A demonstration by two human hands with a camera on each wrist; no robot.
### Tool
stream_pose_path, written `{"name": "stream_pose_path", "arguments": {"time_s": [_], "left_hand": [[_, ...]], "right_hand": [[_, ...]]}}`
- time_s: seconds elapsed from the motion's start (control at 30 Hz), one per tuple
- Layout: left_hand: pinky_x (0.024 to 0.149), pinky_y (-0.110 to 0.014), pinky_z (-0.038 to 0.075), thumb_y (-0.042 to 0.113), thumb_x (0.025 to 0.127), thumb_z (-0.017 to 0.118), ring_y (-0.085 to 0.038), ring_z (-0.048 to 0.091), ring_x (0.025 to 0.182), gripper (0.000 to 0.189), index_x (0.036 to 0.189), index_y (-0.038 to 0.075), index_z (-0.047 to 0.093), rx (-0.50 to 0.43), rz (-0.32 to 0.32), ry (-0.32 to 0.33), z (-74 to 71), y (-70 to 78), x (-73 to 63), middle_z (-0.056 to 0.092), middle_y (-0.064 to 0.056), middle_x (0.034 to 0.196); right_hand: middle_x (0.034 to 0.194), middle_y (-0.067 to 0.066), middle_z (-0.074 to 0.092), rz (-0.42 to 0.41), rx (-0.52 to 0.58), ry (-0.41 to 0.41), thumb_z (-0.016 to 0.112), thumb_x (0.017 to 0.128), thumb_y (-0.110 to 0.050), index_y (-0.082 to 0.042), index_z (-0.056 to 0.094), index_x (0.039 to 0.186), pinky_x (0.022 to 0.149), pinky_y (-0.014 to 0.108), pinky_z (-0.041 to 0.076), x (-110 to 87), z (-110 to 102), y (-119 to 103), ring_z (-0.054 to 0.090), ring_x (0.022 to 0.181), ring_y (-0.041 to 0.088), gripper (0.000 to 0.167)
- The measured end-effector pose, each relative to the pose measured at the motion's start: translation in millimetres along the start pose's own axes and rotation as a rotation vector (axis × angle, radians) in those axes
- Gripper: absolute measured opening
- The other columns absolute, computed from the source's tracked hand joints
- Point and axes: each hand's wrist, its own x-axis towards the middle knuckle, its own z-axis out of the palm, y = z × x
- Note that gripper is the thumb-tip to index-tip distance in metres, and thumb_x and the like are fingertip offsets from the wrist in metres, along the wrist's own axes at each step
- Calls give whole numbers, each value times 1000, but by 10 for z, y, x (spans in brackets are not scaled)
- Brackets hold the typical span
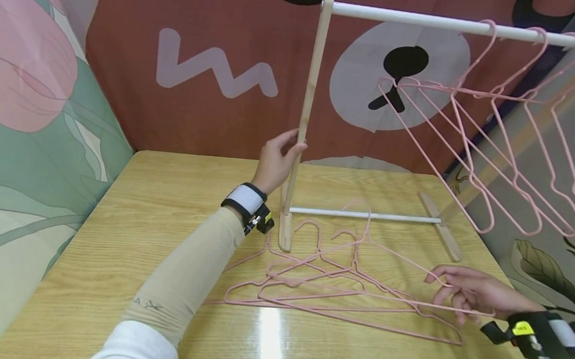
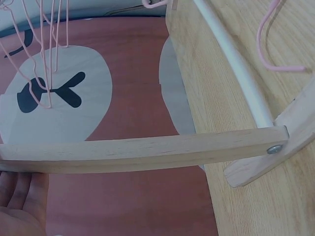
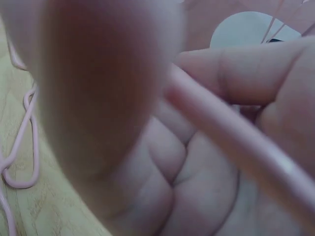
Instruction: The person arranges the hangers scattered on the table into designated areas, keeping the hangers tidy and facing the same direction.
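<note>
At the left post of a wooden clothes rack, my left hand holds on, thumb at the front and fingers reaching behind. The left wrist view shows only part of these fingers beside the post. Over the right of the table, my right hand grips one end of a pink clothes hanger. This hanger is tilted, its hook up near the rack's lower white bar. Beneath it several more pink hangers lie overlapping on the table.
Several pink hangers hang from the rack's upper white rod, toward its right end. The rack's right foot stands near the table's far right. A printed cloth covers the wall behind the wooden table.
</note>
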Motion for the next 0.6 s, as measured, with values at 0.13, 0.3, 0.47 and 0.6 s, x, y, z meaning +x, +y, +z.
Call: {"name": "stream_pose_path", "arguments": {"time_s": [0.13,0.3,0.47,0.6], "left_hand": [[85,-37,57,17,103,62,-23,69,103,39,139,3,61,-5,8,3,4,-10,3,73,-14,117],[87,-37,57,16,103,63,-25,69,105,39,138,1,61,-16,21,8,6,-10,9,72,-15,117],[87,-36,57,16,103,63,-25,69,105,39,138,1,61,-21,22,6,2,-16,10,73,-16,117],[86,-36,57,17,103,62,-24,69,104,39,138,1,61,-19,21,3,0,-24,9,73,-15,116]], "right_hand": [[129,25,64,-28,-12,-6,-3,106,1,-1,38,147,46,25,40,-6,-4,-14,74,92,20,58],[132,27,61,-53,-11,-14,-5,104,3,2,34,148,56,29,47,-34,-22,-53,72,94,21,58],[135,28,59,-68,-22,-24,-7,104,3,2,32,148,50,43,29,-53,-24,-121,70,98,22,59],[136,28,57,-90,-27,-22,-8,104,1,1,31,149,54,41,45,-76,-11,-173,68,101,23,60]]}}
